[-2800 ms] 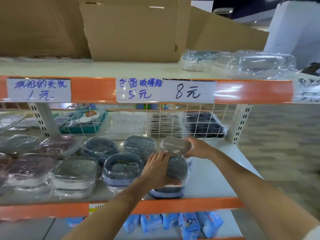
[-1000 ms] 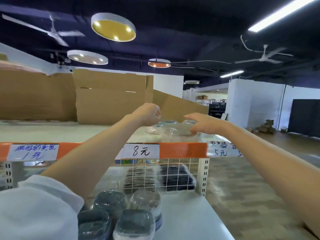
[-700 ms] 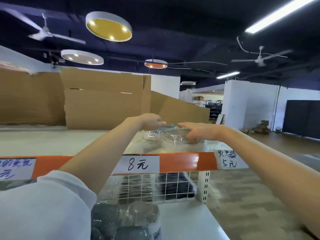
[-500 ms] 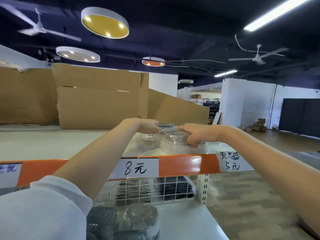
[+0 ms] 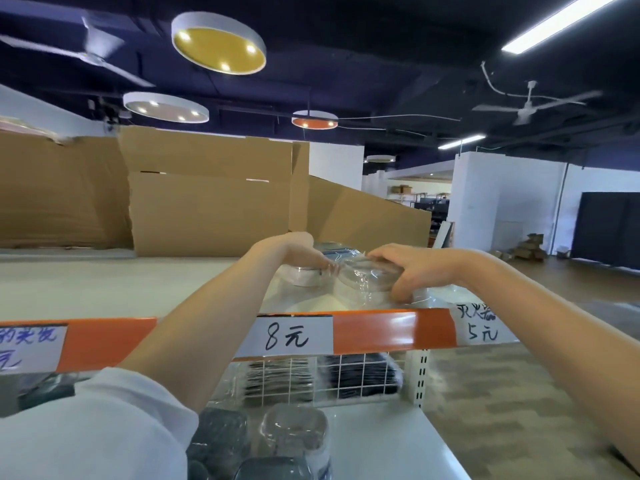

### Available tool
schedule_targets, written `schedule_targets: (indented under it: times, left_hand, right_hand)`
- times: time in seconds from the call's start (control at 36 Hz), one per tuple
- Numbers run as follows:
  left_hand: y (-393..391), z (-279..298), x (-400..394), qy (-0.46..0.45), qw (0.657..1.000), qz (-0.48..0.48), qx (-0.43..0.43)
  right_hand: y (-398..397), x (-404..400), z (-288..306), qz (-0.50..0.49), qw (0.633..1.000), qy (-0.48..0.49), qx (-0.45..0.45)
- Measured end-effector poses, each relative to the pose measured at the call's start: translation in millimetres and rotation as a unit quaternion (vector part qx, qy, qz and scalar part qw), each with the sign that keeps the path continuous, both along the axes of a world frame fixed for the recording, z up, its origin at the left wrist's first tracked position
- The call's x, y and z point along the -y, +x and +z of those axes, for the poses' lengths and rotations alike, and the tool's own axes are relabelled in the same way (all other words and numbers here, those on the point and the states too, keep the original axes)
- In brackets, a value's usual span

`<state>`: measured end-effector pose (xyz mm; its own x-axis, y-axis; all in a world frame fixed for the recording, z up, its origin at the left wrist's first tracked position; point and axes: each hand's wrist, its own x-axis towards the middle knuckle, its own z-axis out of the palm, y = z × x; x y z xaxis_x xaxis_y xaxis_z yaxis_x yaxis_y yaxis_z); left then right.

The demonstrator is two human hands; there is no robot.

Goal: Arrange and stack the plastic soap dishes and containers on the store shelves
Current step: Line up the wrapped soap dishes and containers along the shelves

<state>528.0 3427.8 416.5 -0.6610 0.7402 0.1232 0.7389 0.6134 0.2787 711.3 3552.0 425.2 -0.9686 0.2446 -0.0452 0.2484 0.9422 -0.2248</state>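
Both grips on shelf-edge containers [image 5: 367, 282]

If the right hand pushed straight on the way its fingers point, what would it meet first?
The right hand points leftward over the wrapped clear container it grips. Straight on, it would probably first meet the left hand and the neighbouring wrapped container; depth is unclear.

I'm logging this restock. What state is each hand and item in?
Left hand: gripping a wrapped dish on the top shelf.
Right hand: gripping a clear wrapped container near the shelf's front edge.
Lower dishes: wrapped, stacked.
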Motion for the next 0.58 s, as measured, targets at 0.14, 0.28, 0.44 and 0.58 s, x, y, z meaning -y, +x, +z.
schedule_targets:
  times: [0.14, 0.28, 0.44, 0.58]
  left_hand:
    - [17, -2, 8, 0.064, 0.996, 0.011, -0.067]
    - [32, 4, 18, 0.123, 0.975, 0.043, -0.181]
    - [62, 14, 39, 0.284, 0.922, 0.086, -0.247]
    - [93, 19, 62, 0.352, 0.889, 0.097, -0.275]
  right_hand:
    - [6, 1, -2, 0.008, 0.998, -0.033, -0.043]
    - [13, 3, 3, 0.010, 0.996, -0.010, -0.085]
    - [31, 14, -2, 0.044, 0.968, 0.076, -0.236]
    - [53, 26, -9, 0.097, 0.925, 0.116, -0.350]
